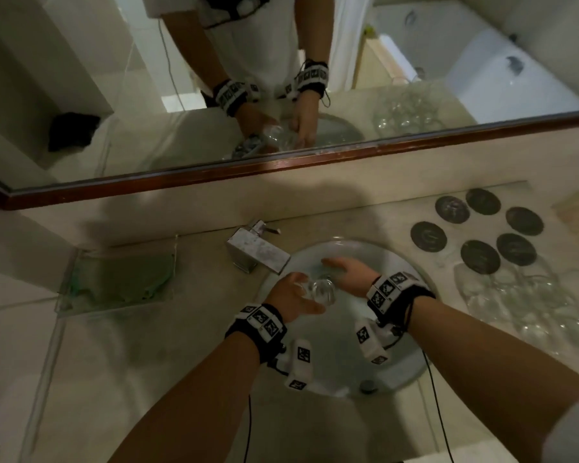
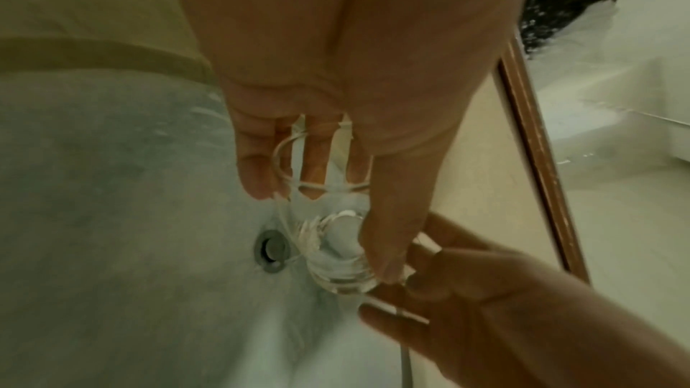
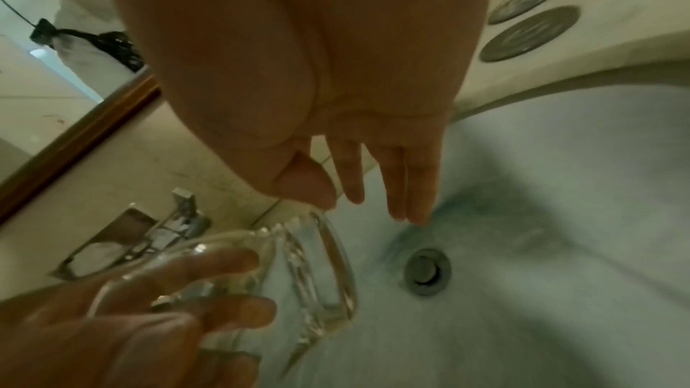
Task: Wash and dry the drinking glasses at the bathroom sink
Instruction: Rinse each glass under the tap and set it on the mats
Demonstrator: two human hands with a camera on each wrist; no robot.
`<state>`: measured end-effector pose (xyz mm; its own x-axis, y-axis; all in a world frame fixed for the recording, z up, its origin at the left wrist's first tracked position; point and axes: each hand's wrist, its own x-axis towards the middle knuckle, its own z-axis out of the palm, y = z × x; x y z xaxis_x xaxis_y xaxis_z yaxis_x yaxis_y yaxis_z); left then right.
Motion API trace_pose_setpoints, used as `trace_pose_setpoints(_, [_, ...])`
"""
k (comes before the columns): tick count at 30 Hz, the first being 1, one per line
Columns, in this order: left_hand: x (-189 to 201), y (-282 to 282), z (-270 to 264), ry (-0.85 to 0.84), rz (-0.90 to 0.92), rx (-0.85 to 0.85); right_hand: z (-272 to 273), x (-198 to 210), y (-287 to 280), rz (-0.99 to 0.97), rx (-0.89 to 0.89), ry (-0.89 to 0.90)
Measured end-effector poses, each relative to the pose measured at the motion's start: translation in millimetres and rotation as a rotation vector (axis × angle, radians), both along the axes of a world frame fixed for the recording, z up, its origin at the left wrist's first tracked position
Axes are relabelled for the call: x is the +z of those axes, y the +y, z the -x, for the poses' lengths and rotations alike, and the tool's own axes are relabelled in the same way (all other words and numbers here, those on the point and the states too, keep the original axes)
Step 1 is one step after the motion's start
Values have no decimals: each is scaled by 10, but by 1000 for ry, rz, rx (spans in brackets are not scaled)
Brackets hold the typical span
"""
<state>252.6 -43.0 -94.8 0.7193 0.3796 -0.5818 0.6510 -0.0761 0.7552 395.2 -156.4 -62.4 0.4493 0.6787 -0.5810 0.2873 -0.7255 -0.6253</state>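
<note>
Over the white sink basin (image 1: 395, 359), my left hand (image 1: 291, 297) grips a clear drinking glass (image 1: 320, 289) lying on its side, thumb on one side and fingers curled round the other. In the left wrist view the glass (image 2: 336, 250) hangs above the drain, held by my left hand (image 2: 328, 176). My right hand (image 1: 345, 270) reaches past the glass with straight fingers. In the right wrist view its fingers (image 3: 395, 185) point down into the basin, with the thumb tip close to the glass (image 3: 298, 270). The right hand holds nothing.
A square chrome faucet (image 1: 258, 253) stands at the basin's back left. Several dark round coasters (image 1: 480, 257) and a cluster of clear glasses (image 1: 522, 305) sit on the counter to the right. A green cloth (image 1: 121, 279) lies left; a brown-framed mirror (image 1: 281, 165) runs behind.
</note>
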Motion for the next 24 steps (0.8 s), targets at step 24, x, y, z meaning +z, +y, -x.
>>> trace_pose_setpoints(24, [993, -89, -568, -347, 12, -97, -69, 870, -525, -415, -670, 89])
